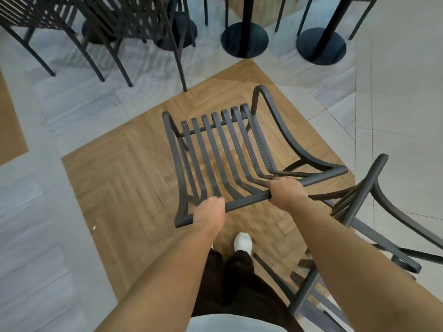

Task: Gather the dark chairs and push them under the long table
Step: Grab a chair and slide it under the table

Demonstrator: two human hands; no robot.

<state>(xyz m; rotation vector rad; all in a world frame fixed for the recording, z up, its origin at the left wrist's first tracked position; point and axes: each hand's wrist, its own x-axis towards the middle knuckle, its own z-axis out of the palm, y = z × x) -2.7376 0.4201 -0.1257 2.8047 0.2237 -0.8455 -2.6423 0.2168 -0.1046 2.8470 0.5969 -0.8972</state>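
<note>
**Both hands gripping the top rail of a dark slatted chair**

At the far left, a group of dark metal lattice-backed chairs (72, 22) is standing on the pale grey stone-pattern floor tiles (72, 109), their thin legs splayed toward the viewer. Behind and to the right of them, round black pedestal bases (244, 40) are sitting on the same tiles, each carrying a black upright post; the tabletop above them is lying outside the view.

In the centre, a dark grey metal chair with a slatted seat and curved arms (215, 149) is sitting over the brown herringbone wood-pattern floor panel (119, 178), its front facing the pedestal bases. Whether its legs are touching the floor cannot be determined.

The person's left hand (211, 213) is curling its fingers around the left portion of the chair's top back rail. The right hand (286, 191) is wrapping around the same rail further right, knuckles up. Both hands are closing fully on the rail.

Below the hands, a white shoe (243, 242) and dark trousers (237, 283) are showing.

At the right, a second dark grey metal slatted chair (369, 212) is standing just beside the right forearm, partly on the wood panel.
</note>
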